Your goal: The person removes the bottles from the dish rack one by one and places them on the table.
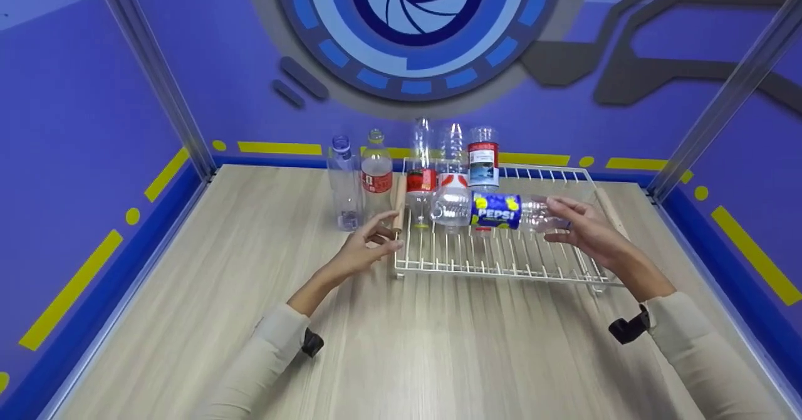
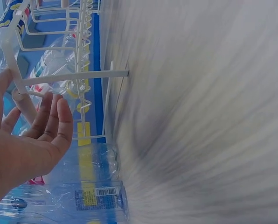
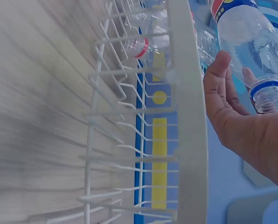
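Note:
My right hand (image 1: 589, 229) holds a clear Pepsi bottle (image 1: 496, 211) sideways above the rack, fingers round its neck end. Its uncapped mouth with a blue ring shows in the right wrist view. My left hand (image 1: 360, 251) grips the front-left corner of the white wire rack (image 1: 495, 274), by the wooden handle (image 1: 399, 204). In the rack stand three clear bottles, neck down: a red-labelled bottle (image 1: 421, 180), a bottle with a red-and-white label (image 1: 453, 180) and a bottle with a red-and-blue label (image 1: 483, 163). The Pepsi bottle partly covers the last two.
Left of the rack, a bluish clear bottle (image 1: 344, 185) and a red-labelled bottle (image 1: 376, 182) stand upright on the wooden table (image 1: 401, 345). Blue panels (image 1: 219, 63) enclose the back and sides. A second wooden handle (image 1: 609, 210) is on the rack's right.

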`<state>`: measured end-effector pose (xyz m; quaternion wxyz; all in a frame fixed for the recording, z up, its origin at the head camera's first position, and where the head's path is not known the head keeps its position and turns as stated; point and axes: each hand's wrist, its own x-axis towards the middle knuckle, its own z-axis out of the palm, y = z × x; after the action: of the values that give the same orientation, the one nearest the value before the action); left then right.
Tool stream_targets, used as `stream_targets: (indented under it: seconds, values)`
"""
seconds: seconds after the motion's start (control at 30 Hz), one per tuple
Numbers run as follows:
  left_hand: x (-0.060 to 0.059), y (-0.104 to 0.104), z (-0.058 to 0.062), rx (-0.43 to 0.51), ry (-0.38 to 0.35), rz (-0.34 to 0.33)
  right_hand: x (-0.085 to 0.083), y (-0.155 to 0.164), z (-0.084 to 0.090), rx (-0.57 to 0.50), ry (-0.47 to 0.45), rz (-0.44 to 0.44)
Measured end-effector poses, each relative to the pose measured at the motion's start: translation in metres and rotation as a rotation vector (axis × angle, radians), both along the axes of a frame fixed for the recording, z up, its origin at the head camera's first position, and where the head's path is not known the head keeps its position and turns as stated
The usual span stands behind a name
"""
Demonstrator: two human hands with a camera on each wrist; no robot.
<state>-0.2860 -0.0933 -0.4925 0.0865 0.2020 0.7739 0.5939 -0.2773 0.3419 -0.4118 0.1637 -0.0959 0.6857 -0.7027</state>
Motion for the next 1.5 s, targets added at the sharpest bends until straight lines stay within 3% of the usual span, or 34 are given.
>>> stream_targets:
  seconds: [0.13,0.3,0.37,0.57,0.73,0.87,1.13,1.3,1.5]
  values:
    - [0.001,0.002,0.005,-0.045,0.073,0.042,0.002,-0.007,0.0,0.034,0.013,0.008]
    - [0.004,0.008,0.016,-0.095,0.22,0.143,0.005,-0.015,0.0,0.1,0.028,0.007]
    - [0.006,0.011,0.023,-0.112,0.282,0.152,0.006,-0.019,0.0,0.121,0.032,0.004]
    - [0.011,0.022,0.043,-0.215,0.504,0.036,0.01,-0.034,0.0,0.154,0.062,0.033]
    - [0.018,0.029,0.05,-0.307,0.659,-0.016,0.015,-0.042,-0.002,0.23,0.158,0.061]
    - [0.021,0.032,0.051,-0.359,0.704,-0.022,0.017,-0.045,-0.002,0.286,0.204,0.065]
    - [0.022,0.029,0.053,-0.371,0.755,-0.013,0.019,-0.039,0.0,0.318,0.272,0.141]
    - [0.021,0.024,0.052,-0.376,0.763,0.017,0.019,-0.032,0.002,0.347,0.347,0.163]
    - [0.018,0.016,0.049,-0.373,0.763,0.084,0.015,-0.012,0.006,0.378,0.377,0.128]
